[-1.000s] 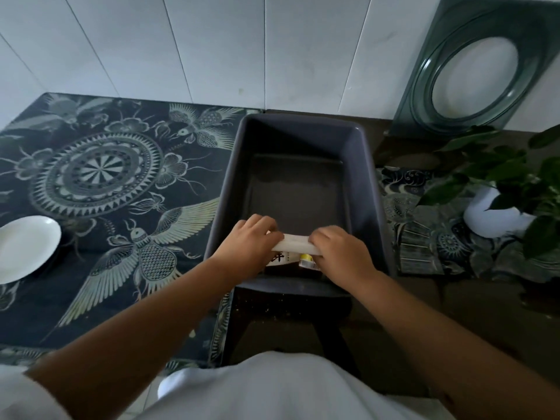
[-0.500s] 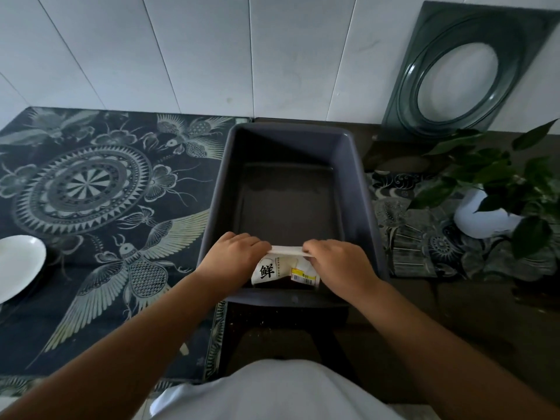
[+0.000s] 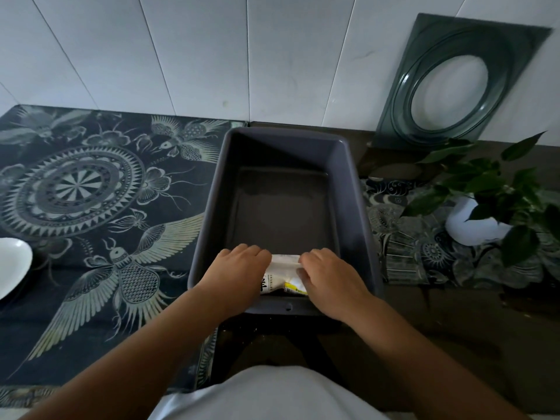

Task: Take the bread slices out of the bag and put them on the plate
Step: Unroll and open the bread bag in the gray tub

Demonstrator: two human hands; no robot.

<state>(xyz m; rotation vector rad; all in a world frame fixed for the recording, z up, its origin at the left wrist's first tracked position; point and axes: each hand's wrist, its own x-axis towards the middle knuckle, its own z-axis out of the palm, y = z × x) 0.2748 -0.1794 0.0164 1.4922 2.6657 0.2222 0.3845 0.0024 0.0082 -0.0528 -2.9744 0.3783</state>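
The fingers (image 3: 257,253) of the left hand (image 3: 239,272) curl down over the left end of the one bread bag (image 3: 283,272), and the fingers (image 3: 315,257) of the right hand (image 3: 330,280) curl over its right end, so both sets are clamped on the folded white top edge, with a short strip of that edge showing between them. The bag is white with dark print and one yellow label low on its front; it stands just inside the near wall of the one dark grey bin (image 3: 357,207), and the two hands hide most of it, so whether any slices lie inside cannot be told. The rest of the bin floor is bare. Two bare forearms run from the near edge of the view up to the hands, above a white garment (image 3: 266,395). The bin sits on a dark surface (image 3: 454,328). To its left lies one dark patterned cloth (image 3: 91,207) with a mandala and winged figures, and at the far left edge one white plate (image 3: 12,268) rests on it, well apart from the bag and only partly in view. To the right of the bin stands one leafy plant (image 3: 497,183) in a white pot (image 3: 466,228), and beyond it one dark green panel (image 3: 424,86) with an oval opening leans on the white tiled wall (image 3: 181,56).
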